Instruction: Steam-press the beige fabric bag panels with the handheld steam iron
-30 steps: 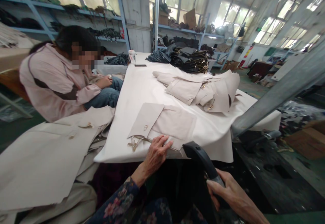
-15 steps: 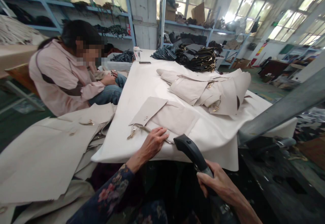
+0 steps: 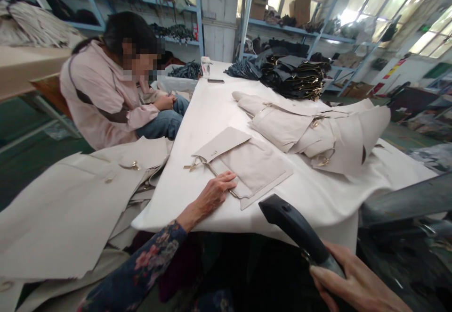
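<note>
Cup (image 3: 205, 68): set near a dark phone (image 3: 215, 81).
Black stack (image 3: 294, 77): piled beside dark strips (image 3: 243, 69).
Blue shelving (image 3: 200, 24): loaded with bundles (image 3: 173, 32), apparently cloth.

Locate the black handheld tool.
Head view, lower right: the black handheld tool is in the right hand, its tip near the beige piece touched by the left hand.

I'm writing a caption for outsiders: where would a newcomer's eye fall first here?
Probably on the curved black tool in the right hand, low and right of centre, dark against the white table. Next, likely the beige piece near the table's front edge, with the left hand on its near side. Farther back, the beige pile and the black stack behind it also stand out.
</note>
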Motion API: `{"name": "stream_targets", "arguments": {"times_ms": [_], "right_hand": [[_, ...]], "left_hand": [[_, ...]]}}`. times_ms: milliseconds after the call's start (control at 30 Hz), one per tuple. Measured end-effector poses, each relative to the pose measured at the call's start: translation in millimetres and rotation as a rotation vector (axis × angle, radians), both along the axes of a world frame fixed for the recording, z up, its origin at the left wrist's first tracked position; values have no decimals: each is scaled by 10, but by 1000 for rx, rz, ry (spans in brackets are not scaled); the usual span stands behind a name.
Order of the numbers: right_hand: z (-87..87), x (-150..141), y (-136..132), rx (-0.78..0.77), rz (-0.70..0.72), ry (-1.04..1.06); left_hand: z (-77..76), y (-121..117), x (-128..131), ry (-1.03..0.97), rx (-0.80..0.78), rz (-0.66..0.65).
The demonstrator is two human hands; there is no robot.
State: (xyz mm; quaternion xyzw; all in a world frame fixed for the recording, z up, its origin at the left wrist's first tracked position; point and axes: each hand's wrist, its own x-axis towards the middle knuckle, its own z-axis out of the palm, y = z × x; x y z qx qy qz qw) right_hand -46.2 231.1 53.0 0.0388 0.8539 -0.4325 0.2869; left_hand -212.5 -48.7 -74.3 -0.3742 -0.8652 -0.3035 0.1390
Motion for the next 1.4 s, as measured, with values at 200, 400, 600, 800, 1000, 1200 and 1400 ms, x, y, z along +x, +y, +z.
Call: {"name": "stream_targets", "arguments": {"times_ms": [200,400,600,800,1000,1200,1400], "right_hand": [[-48,-297,-202,3,31,-63],[-158,-576,-324,-119,84,-8],[-27,-464,-242,-26,5,-90],[-71,-625,-268,-81,76,-50],[26,-602,-155,-19,32,-10],[65,-293,35,131,-19,-109],[16,-420,-121,88,7,-115]], "left_hand": [[15,-18,-2,-15,10,5],[60,-21,5,-32,-23,-6],[66,-9,0,-44,-10,-15],[30,1,1,-33,5,-7],[28,5,-5,-10,7,-10],[9,10,-4,-16,14,3],[35,4,3,-14,-11,-6]]}}
